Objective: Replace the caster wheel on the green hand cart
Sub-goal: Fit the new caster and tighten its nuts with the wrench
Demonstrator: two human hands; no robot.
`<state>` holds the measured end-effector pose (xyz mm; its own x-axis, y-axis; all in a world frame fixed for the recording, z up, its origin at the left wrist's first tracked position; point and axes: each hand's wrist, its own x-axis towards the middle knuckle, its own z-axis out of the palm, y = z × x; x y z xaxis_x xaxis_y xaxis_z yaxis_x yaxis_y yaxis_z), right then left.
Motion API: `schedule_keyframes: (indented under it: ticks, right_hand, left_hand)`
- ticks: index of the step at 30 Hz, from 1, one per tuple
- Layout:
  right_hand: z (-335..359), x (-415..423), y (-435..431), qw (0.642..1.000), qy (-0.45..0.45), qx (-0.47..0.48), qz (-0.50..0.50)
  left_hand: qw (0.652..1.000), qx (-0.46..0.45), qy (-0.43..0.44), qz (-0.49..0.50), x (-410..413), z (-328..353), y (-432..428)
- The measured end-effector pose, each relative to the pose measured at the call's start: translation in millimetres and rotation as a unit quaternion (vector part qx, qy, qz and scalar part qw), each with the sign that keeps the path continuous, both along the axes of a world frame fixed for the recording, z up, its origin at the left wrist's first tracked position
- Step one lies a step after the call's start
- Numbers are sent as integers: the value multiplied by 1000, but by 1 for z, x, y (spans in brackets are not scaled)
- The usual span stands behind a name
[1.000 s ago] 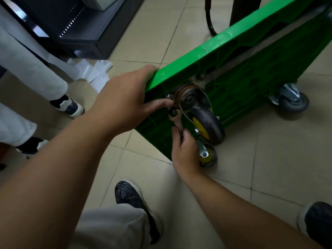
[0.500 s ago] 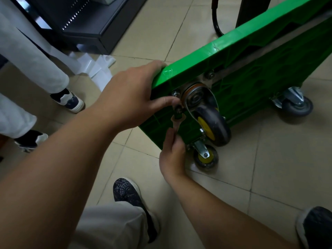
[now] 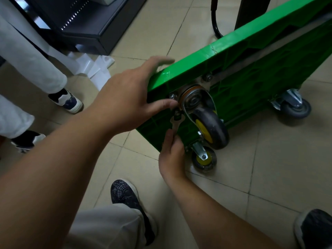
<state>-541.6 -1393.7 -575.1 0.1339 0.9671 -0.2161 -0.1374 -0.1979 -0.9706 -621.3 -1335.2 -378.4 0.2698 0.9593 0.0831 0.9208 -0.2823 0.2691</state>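
Observation:
The green hand cart (image 3: 251, 83) stands tipped on its side on the tiled floor, underside toward me. A black caster wheel (image 3: 211, 127) with a yellow hub hangs from its metal mounting plate near the cart's corner. My right hand (image 3: 171, 155) grips the handle of a silver wrench (image 3: 175, 124) whose head sits on a bolt just below the plate. My left hand (image 3: 131, 97) spreads at the cart's corner, thumb tip touching by the bolt, fingers straight and lifted above the top edge.
A smaller yellow-hubbed caster (image 3: 203, 159) rests on the floor below, a grey caster (image 3: 294, 105) at the right. Another person's legs and shoes (image 3: 66, 101) stand at the left near a black cabinet (image 3: 80, 20) and white paper scraps (image 3: 97, 69). My shoes are below.
My left hand's fingers have lifted off the cart's top edge and straightened. My right hand with the wrench has swung slightly lower and left on the bolt.

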Motion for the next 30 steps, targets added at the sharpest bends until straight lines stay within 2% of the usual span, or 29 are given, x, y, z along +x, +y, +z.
schedule_keyframes:
  ticks: [3, 12, 14, 20, 27, 30]
  right_hand:
    - [-5, 14, -2, 995, -94, 23, 6]
    - [-11, 45, 20, 960, -254, 104, -52]
    - [-10, 43, 22, 962, -246, 110, -43]
    - [1, 23, 15, 988, -143, 54, 1]
    - [13, 7, 3, 985, -163, 41, -28]
    - [15, 1, 1, 990, -139, 24, -32]
  left_hand:
    - [1000, 14, -7, -21, 0, -1, -2]
    - [999, 20, -1, -31, -4, -3, 0]
    - [999, 24, 4, -28, -5, -4, 0]
    - [999, 23, 3, -26, -6, -6, 1]
    - [999, 24, 6, -21, -5, -3, 1]
    - [1000, 24, -6, -17, -3, -4, 1]
